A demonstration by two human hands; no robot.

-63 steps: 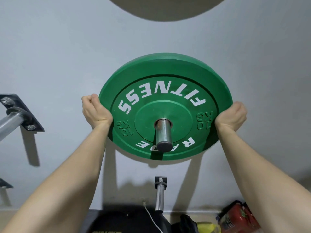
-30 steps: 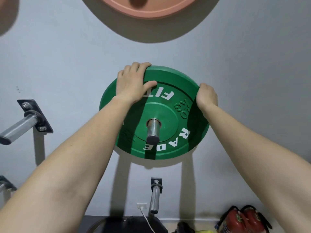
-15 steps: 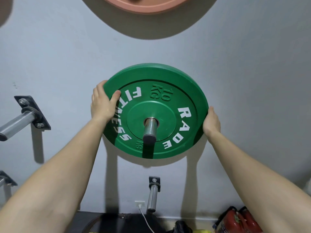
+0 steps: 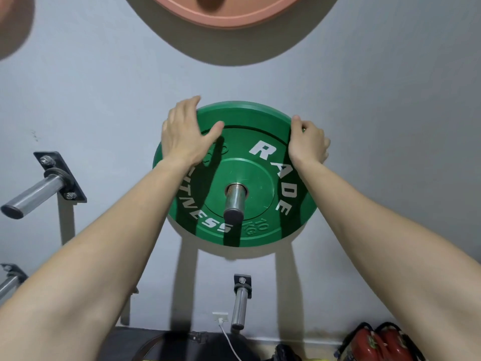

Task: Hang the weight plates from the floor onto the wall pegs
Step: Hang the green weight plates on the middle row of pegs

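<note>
Far to the left, a side peg [image 4: 33, 194] sticks out of the wall, waiting for a plate. Your left hand [image 4: 184, 136] holds the top left edge of the green plate [image 4: 250, 121]. Its thumb lies on the front and its fingers reach over the rim. The green plate hangs on the middle peg [image 4: 234, 201], which pokes out through its hole. A pink plate [image 4: 226, 14] hangs above it, and a low peg [image 4: 240, 303] sits below. Your right hand [image 4: 307, 144] grips the top right edge, fingers curled round the rim. This plate looks hung, I think, so you only need to let go. Down by the floor, a dark round thing [image 4: 161, 345] may be another plate to lift, but I cannot tell.
</note>
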